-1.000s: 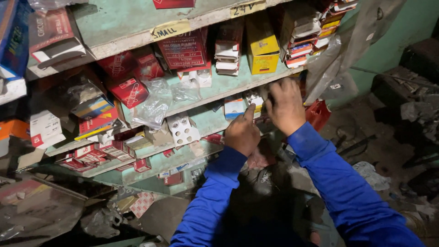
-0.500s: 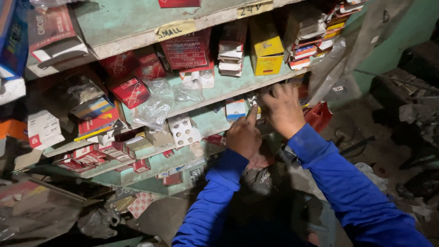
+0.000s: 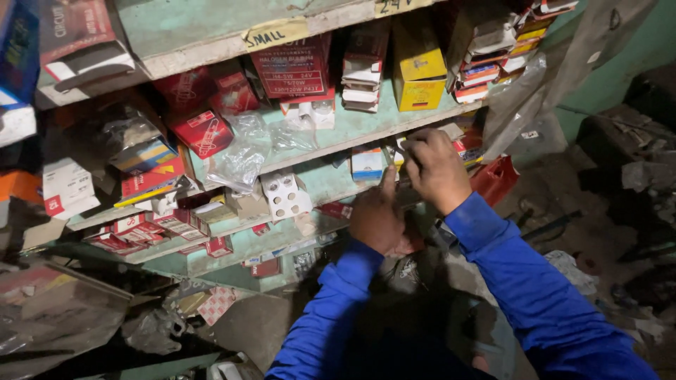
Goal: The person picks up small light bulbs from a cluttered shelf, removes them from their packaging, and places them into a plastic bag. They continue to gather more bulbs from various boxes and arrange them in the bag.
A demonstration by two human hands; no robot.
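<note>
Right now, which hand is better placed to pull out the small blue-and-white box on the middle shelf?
Probably the left hand: its raised finger is right beside the blue-and-white box. The right hand is curled over items farther right along the green shelf, seemingly busy, so it would have to let go first.

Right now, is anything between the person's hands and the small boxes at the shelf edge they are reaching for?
Nothing visible. Both hands are already at the shelf edge: the right hand covers small things there, and the left hand points a finger up beside the small blue-and-white box. What the fingers hold is hidden.
</note>
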